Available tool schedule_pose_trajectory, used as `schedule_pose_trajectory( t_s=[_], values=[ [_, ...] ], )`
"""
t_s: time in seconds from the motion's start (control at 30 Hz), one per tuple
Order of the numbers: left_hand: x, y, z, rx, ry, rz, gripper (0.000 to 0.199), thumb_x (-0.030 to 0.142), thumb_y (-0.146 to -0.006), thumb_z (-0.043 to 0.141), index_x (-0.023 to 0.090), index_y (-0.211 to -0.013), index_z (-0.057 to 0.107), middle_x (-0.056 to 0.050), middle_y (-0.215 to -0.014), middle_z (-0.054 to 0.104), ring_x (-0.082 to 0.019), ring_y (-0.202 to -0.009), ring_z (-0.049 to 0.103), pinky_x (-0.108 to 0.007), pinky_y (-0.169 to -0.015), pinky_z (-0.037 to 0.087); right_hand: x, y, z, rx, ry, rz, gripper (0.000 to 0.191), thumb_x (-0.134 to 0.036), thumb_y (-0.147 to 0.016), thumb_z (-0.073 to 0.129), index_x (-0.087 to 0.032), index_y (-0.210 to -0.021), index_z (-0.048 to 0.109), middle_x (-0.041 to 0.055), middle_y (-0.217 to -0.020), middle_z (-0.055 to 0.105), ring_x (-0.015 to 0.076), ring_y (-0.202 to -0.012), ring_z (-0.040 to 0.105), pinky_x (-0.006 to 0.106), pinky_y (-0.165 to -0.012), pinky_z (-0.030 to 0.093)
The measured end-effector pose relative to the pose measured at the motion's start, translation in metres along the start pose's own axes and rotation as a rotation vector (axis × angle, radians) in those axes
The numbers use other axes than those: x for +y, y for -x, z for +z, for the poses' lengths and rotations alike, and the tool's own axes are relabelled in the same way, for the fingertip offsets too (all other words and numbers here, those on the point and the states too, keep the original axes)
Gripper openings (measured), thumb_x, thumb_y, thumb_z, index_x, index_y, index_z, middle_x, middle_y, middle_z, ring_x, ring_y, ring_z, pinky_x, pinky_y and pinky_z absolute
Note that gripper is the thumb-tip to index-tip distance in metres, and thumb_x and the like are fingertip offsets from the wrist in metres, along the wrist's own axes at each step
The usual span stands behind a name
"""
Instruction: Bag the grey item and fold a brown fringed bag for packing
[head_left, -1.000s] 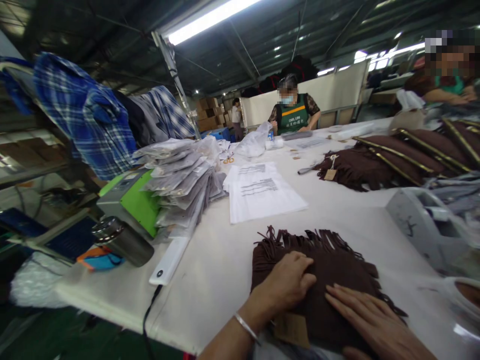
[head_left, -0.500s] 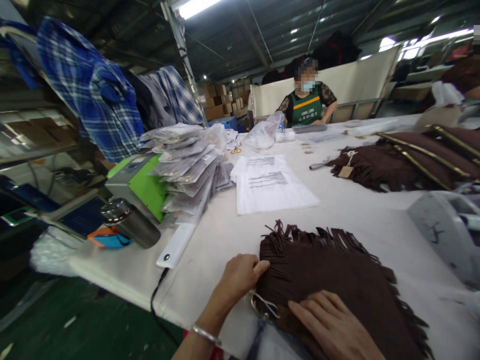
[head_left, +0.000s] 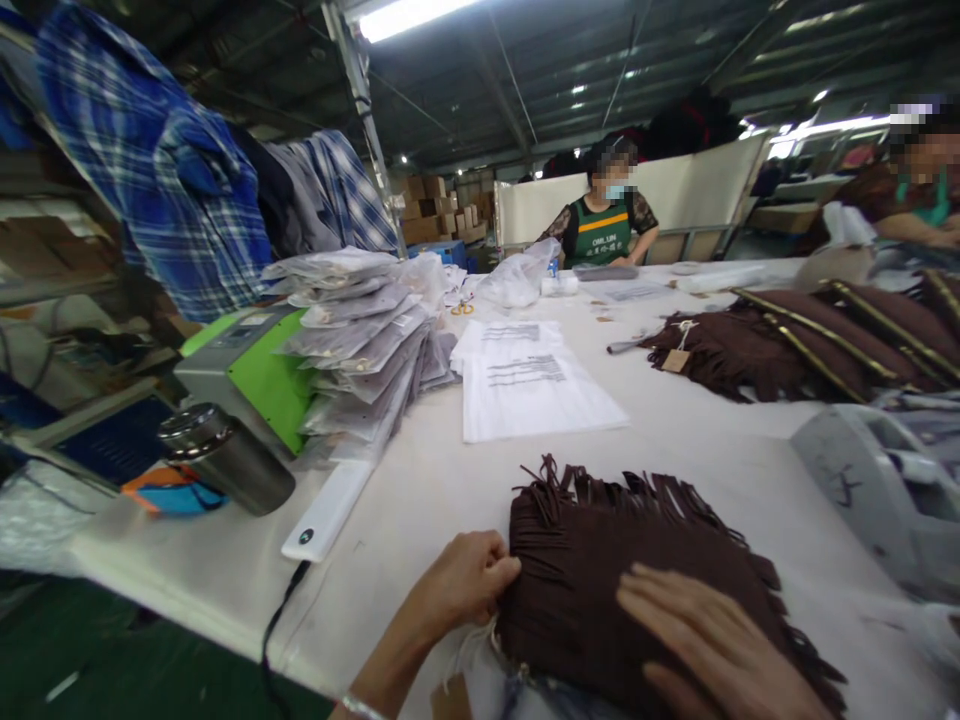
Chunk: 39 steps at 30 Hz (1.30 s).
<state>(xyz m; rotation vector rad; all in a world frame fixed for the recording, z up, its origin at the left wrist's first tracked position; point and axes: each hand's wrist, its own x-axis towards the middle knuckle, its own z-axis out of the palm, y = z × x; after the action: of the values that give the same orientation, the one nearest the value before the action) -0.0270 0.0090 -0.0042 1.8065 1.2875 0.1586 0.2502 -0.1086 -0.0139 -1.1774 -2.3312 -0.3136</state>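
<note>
A dark brown fringed bag (head_left: 577,565) lies flat on the table in front of me, its fringe along the far and side edges. At its left edge my left hand (head_left: 469,578) is closed, thumb and curled fingers gripping the fringed side. My right hand (head_left: 701,635) lies over the near right part of the bag, palm down with fingers stretched out and slightly blurred. By the bag's near left corner hangs a brown cardboard tag (head_left: 451,697) on white string, and a metal ring shows there partly hidden.
Printed white plastic bags (head_left: 536,405) lie beyond. Left stand a stack of packed bags (head_left: 367,345), a white power strip (head_left: 330,515), a steel flask (head_left: 232,460) and a green machine (head_left: 270,375). Right are a tape dispenser (head_left: 862,480) and more brown bags (head_left: 810,350). A co-worker (head_left: 604,225) sits opposite.
My right hand has moved right and away from the near edge onto the bag's face. The tag it covered now hangs at the left corner. The view has shifted slightly right.
</note>
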Motion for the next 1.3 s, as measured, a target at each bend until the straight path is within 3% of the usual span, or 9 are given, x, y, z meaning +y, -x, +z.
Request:
schedule_pose_trajectory(
  t_s=[0.1,0.23,0.4,0.53,0.7,0.83,0.93,1.07,1.3],
  values=[
    [-0.001,-0.006,0.004,0.020,0.043,0.013,0.014,0.031,-0.077,0.051,0.020,-0.083,0.056,0.004,-0.063,0.061,-0.015,-0.055,0.061,-0.021,-0.048,0.042,0.038,0.021,0.014,0.041,0.281,0.102,0.063,-0.045,-0.090,0.056,-0.021,-0.147,0.042,0.0086,-0.140,0.057,0.0311,-0.120,0.061,0.044,-0.088,0.058],
    [0.006,-0.016,-0.010,0.056,-0.030,0.025,0.011,0.029,-0.075,0.052,0.020,-0.081,0.056,0.005,-0.062,0.059,-0.015,-0.058,0.060,-0.022,-0.051,0.042,0.043,0.024,0.040,0.009,0.360,0.093,0.066,-0.044,-0.091,0.055,-0.021,-0.150,0.037,0.0074,-0.147,0.050,0.0317,-0.126,0.056,0.051,-0.090,0.057],
    [0.014,-0.015,-0.033,0.256,-0.240,0.015,0.026,0.035,-0.080,0.054,0.019,-0.097,0.065,-0.008,-0.095,0.071,-0.027,-0.097,0.064,-0.037,-0.088,0.047,0.048,0.009,0.039,0.046,0.254,0.082,0.057,-0.047,-0.089,0.061,-0.025,-0.141,0.051,0.0052,-0.139,0.059,0.0285,-0.120,0.062,0.045,-0.089,0.059],
    [0.024,-0.019,-0.013,0.210,-0.379,0.054,0.072,0.043,-0.088,0.052,0.009,-0.149,0.034,-0.018,-0.157,0.031,-0.031,-0.146,0.026,-0.045,-0.120,0.020,0.047,-0.036,0.027,0.048,0.038,0.274,0.037,-0.040,-0.094,0.055,-0.023,-0.127,0.060,0.0057,-0.123,0.069,0.0228,-0.109,0.068,0.037,-0.090,0.059],
    [0.025,-0.031,0.028,0.116,-0.442,0.085,0.087,0.046,-0.087,0.057,0.008,-0.154,0.016,-0.012,-0.161,0.004,-0.029,-0.150,0.002,-0.050,-0.124,0.006,0.026,-0.130,0.043,-0.183,-0.199,0.374,0.042,-0.016,-0.087,0.052,-0.018,-0.129,0.057,0.0102,-0.127,0.065,0.0237,-0.116,0.062,0.037,-0.099,0.050],
    [-0.003,-0.040,0.046,0.198,-0.566,0.311,0.090,0.057,-0.088,0.057,0.015,-0.155,0.013,-0.011,-0.161,0.003,-0.031,-0.149,0.005,-0.057,-0.122,0.013,0.055,-0.161,0.078,-0.375,-0.223,0.369,0.033,-0.006,-0.077,0.051,-0.020,-0.096,0.073,0.0071,-0.099,0.075,0.0232,-0.096,0.069,0.032,-0.087,0.052],
    [-0.018,-0.041,0.050,0.247,-0.664,0.448,0.089,0.053,-0.089,0.058,0.018,-0.155,0.009,-0.011,-0.161,0.007,-0.032,-0.149,0.010,-0.059,-0.120,0.019,0.106,-0.155,0.085,-0.380,-0.192,0.495,0.031,-0.006,-0.075,0.048,-0.019,-0.085,0.074,0.0069,-0.090,0.077,0.0229,-0.089,0.071,0.031,-0.081,0.051],
    [-0.001,-0.036,0.040,0.218,-0.549,0.445,0.074,0.048,-0.090,0.061,0.020,-0.151,0.029,-0.008,-0.157,0.033,-0.030,-0.146,0.028,-0.056,-0.121,0.021,0.150,-0.127,0.048,-0.313,-0.126,0.648,0.033,-0.013,-0.082,0.043,-0.018,-0.097,0.073,0.0095,-0.103,0.075,0.0261,-0.096,0.069,0.037,-0.086,0.050],
    [0.052,-0.056,0.026,0.379,-0.494,0.203,0.022,0.020,-0.090,0.059,0.019,-0.112,0.063,-0.006,-0.112,0.067,-0.028,-0.105,0.058,-0.047,-0.095,0.045,0.114,-0.004,0.003,-0.139,-0.189,0.506,0.024,-0.040,-0.091,0.052,-0.032,-0.099,0.073,0.0005,-0.099,0.076,0.0205,-0.088,0.073,0.027,-0.077,0.060]
  ],
)
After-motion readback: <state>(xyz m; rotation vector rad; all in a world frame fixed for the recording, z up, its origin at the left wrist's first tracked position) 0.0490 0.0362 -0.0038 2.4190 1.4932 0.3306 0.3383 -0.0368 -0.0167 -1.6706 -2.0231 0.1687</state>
